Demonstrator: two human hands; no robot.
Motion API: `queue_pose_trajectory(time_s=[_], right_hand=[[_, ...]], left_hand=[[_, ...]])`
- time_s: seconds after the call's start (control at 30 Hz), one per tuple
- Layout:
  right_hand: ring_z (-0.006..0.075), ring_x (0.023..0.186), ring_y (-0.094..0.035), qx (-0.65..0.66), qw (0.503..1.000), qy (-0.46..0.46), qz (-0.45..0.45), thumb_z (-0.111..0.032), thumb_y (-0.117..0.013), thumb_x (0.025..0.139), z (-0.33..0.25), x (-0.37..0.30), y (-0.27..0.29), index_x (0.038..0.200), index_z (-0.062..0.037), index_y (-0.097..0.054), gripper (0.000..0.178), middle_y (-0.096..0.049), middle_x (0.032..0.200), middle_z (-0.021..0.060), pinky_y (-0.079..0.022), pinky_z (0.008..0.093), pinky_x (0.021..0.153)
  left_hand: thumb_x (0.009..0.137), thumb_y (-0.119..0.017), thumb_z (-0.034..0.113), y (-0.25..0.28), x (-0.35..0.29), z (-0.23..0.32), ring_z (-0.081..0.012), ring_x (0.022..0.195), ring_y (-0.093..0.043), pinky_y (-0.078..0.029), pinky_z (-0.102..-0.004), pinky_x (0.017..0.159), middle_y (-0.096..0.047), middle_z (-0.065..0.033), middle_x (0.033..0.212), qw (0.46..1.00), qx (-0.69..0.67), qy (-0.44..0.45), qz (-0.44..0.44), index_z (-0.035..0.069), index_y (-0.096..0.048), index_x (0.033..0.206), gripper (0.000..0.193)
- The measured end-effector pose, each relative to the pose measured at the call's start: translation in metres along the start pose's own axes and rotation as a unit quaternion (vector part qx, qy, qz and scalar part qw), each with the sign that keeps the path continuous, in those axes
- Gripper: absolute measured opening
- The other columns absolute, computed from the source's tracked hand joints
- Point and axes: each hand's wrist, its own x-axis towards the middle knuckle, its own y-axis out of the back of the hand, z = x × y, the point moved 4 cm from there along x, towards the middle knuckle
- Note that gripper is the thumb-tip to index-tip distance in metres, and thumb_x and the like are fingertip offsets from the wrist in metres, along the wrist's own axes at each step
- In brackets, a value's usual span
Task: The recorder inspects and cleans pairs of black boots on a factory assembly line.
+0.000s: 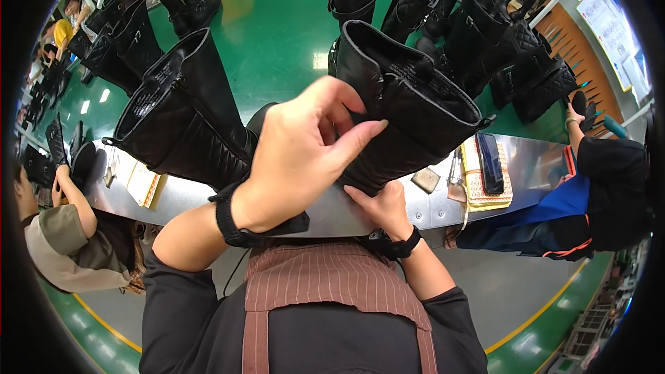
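A tall black quilted boot (415, 131) stands in front of me, its shaft opening toward me and a zipper seam running down the side. My left hand (298, 145) is beside its shaft near the top of that seam. The fingers curl and the thumb stretches apart from the index finger, with nothing visible between them. Low down, my right hand (384, 204) grips the boot, thumb showing and the other fingers partly hidden. A matching black boot (187, 118) stands to the left, partly behind my left hand and forearm.
A metal ledge (325, 208) edges the green table (277, 14). On it lie a phone (490, 159) on yellow patterned papers (478, 197), a small block (425, 180) and a paper stack (143, 183). More black boots (478, 34) stand around. Co-workers (76, 228) are on both sides.
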Motion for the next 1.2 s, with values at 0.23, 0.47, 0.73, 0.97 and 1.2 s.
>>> queue_pose_trajectory(time_s=[0.23,0.47,0.73,0.97,1.2], right_hand=[[0.0313,0.100,-0.071,0.016,1.000,-0.003,-0.012,-0.016,-0.086,0.074,0.003,0.000,-0.001,0.118,0.0008,-0.065,0.051,-0.073,0.108,0.0176,-0.055,0.0379,0.087],[0.0310,0.101,-0.071,0.014,1.000,0.012,0.000,-0.017,-0.086,0.075,0.001,0.000,-0.001,0.117,-0.0003,-0.066,0.050,-0.073,0.108,0.0165,-0.054,0.0384,0.087],[0.0342,0.102,-0.069,-0.012,1.000,0.012,-0.011,-0.017,-0.085,0.075,-0.004,-0.001,0.001,0.118,-0.0021,-0.066,0.049,-0.072,0.110,0.0165,-0.053,0.0397,0.087],[0.0356,0.101,-0.069,-0.011,1.000,-0.010,-0.013,-0.018,-0.085,0.075,-0.003,-0.002,0.000,0.118,-0.0023,-0.066,0.049,-0.072,0.107,0.0170,-0.053,0.0406,0.087],[0.0316,0.103,-0.070,-0.015,1.000,-0.023,-0.009,-0.017,-0.085,0.075,-0.005,-0.002,-0.001,0.119,-0.0023,-0.067,0.050,-0.072,0.111,0.0168,-0.054,0.0382,0.088]], left_hand=[[0.088,-0.077,0.007,-0.015,0.001,0.004,-0.0017,0.062,-0.058,-0.042,-0.0178,0.054,-0.068,-0.0015,0.073,0.995,-0.063,0.015,0.072,-0.001,-0.065,0.095,0.017],[0.098,-0.067,0.019,-0.014,0.005,0.006,-0.0042,0.052,-0.054,-0.040,-0.0197,0.050,-0.061,0.0001,0.061,0.979,-0.129,0.147,-0.049,0.000,-0.064,0.087,0.023],[0.107,-0.041,0.032,-0.019,0.004,0.001,-0.0110,0.043,-0.039,-0.032,-0.0252,0.046,-0.047,-0.0007,0.049,0.822,-0.418,0.282,-0.263,0.008,-0.056,0.072,0.045],[0.109,-0.032,0.026,-0.022,-0.004,0.010,-0.0125,0.041,-0.032,-0.030,-0.0273,0.043,-0.040,0.0003,0.046,0.766,-0.499,0.290,-0.284,0.013,-0.043,0.068,0.044],[0.110,-0.034,0.028,-0.006,0.007,0.024,-0.0096,0.040,-0.032,-0.028,-0.0245,0.043,-0.039,0.0013,0.045,0.807,-0.474,0.246,-0.250,0.012,-0.045,0.069,0.045]])
